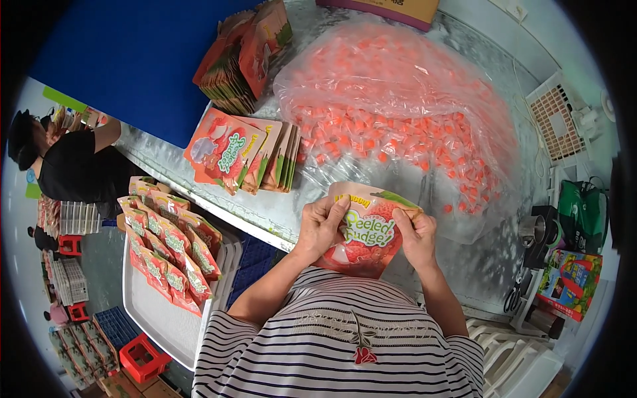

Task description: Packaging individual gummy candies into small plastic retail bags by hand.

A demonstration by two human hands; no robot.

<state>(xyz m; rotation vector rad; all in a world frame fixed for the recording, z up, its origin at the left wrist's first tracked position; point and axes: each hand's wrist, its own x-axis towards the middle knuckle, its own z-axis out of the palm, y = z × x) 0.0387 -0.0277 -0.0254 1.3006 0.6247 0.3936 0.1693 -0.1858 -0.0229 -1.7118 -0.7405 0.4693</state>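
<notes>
One pouch (366,231), two hands (322,225)

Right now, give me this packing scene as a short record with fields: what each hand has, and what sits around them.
left hand: grips the pouch's top left edge
right hand: grips the pouch's top right edge
held item: one red printed pouch, held up over the table edge
table: metal surface
ahead: big clear bag of small orange-red pieces
on table, left: flat pouch stacks
lower left: white tray with rows of filled pouches
far left: another person in black
</notes>
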